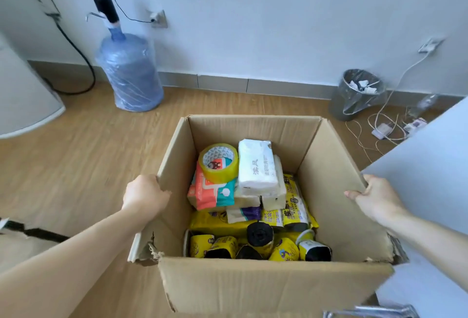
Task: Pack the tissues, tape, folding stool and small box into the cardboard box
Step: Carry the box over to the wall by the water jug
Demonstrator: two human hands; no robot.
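Hands (145,195) grip cardboard box (253,284) flaps

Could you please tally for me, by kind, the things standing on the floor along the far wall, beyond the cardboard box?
Water bottle with pump: 1
Waste bin with plastic liner: 1
Total: 2

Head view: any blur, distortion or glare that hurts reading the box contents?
Head view: even daylight, no harsh glare; box contents sharp, tape and tissues readable. Edges smear with motion blur, notably the wall sockets and floor at left. Wide-angle bending curves the skirting and stretches both forearms.
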